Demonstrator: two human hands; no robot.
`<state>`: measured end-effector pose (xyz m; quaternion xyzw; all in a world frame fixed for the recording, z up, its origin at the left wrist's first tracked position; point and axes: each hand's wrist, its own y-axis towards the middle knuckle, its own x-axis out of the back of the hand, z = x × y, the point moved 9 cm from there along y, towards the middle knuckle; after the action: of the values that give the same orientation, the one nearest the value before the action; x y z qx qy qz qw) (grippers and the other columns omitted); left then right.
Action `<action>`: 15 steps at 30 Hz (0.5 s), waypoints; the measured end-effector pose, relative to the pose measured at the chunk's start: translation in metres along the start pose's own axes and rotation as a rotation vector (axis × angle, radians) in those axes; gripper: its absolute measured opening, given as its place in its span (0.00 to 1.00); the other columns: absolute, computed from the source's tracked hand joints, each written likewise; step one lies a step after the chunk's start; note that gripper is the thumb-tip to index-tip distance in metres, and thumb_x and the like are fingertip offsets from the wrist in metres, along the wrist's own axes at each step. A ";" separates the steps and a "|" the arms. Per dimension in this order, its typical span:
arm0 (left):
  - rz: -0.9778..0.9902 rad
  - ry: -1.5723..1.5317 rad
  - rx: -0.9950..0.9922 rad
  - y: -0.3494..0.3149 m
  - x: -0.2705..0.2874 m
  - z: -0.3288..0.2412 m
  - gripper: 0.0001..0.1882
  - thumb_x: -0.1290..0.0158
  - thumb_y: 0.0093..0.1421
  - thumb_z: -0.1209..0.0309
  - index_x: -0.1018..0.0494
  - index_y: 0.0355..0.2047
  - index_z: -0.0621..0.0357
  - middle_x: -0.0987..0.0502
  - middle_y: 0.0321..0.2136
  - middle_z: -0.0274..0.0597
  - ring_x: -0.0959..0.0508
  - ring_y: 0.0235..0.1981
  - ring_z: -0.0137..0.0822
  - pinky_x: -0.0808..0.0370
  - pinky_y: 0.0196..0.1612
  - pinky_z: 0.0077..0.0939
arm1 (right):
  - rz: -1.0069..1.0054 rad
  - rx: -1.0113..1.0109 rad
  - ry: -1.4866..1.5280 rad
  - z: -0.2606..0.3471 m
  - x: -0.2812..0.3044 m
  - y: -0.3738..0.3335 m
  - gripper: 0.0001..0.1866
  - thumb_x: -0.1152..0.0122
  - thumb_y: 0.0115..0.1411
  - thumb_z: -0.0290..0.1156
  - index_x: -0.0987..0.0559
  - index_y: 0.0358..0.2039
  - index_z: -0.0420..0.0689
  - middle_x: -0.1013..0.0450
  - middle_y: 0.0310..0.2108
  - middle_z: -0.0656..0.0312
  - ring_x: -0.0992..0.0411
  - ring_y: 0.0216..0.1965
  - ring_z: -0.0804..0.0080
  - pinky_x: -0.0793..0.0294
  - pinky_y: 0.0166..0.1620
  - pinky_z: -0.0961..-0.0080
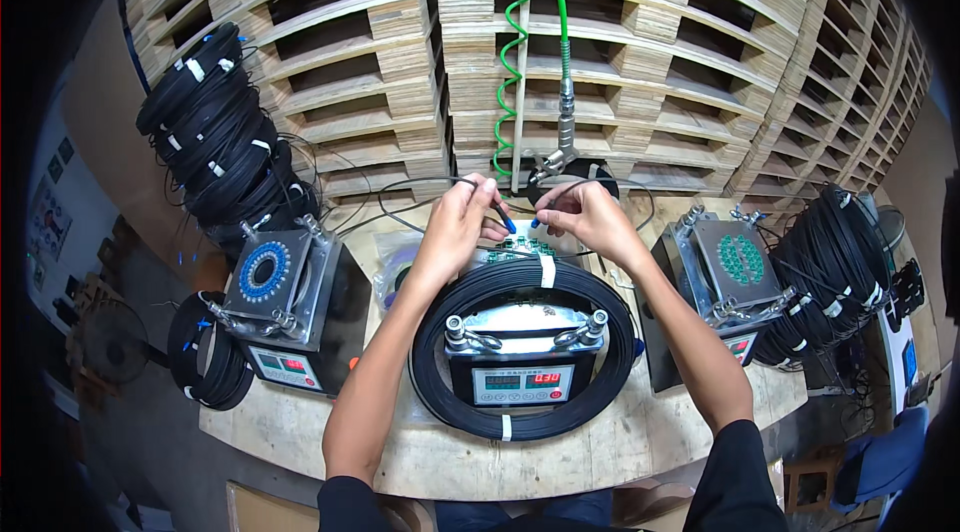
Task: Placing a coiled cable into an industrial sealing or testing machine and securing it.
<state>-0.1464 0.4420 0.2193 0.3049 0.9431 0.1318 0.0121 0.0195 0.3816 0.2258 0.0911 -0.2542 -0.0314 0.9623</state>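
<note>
My left hand [462, 222] pinches one end of a thin black cable, whose blue tip [511, 227] points down and right. Facing it, my right hand [592, 219] grips another black cable end with a blue tip [535, 223]. The two tips are close together but apart. Below them a large coil of black cable [428, 362], bound with white tape [547, 272], lies around the middle machine [525, 384], which has a lit red display. Green pieces [520, 249] sit on that machine's top plate, partly hidden by the coil.
A machine with a ring of blue pieces [265, 272] stands left; another with green pieces [741, 260] stands right. Cable coils pile up at the left [215, 132] and right [830, 262]. An air gun [556, 162] hangs from a green hose before stacked wooden pallets [400, 32].
</note>
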 end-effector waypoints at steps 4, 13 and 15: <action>-0.010 0.106 -0.071 -0.006 -0.005 -0.002 0.12 0.52 0.73 0.65 0.34 0.43 0.65 0.20 0.34 0.45 0.17 0.31 0.31 0.19 0.36 0.23 | 0.040 -0.039 0.057 -0.011 -0.004 -0.004 0.11 0.33 0.62 0.27 0.17 0.41 0.32 0.19 0.28 0.61 0.23 0.28 0.81 0.23 0.32 0.81; -0.043 0.185 -0.029 -0.010 -0.003 0.003 0.13 0.48 0.70 0.68 0.25 0.39 0.70 0.21 0.28 0.42 0.17 0.27 0.29 0.19 0.31 0.22 | 0.048 -0.037 -0.058 -0.004 -0.009 -0.010 0.12 0.34 0.63 0.29 0.17 0.42 0.33 0.19 0.28 0.61 0.23 0.28 0.81 0.23 0.31 0.80; -0.046 0.198 -0.021 -0.012 -0.004 0.002 0.14 0.48 0.70 0.67 0.24 0.38 0.70 0.20 0.28 0.42 0.17 0.26 0.29 0.19 0.31 0.22 | 0.053 -0.042 -0.044 -0.006 -0.010 -0.012 0.12 0.34 0.62 0.28 0.18 0.43 0.32 0.19 0.29 0.61 0.23 0.28 0.80 0.23 0.31 0.79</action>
<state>-0.1497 0.4303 0.2145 0.2683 0.9451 0.1708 -0.0747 0.0138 0.3722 0.2133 0.0635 -0.2768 -0.0131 0.9587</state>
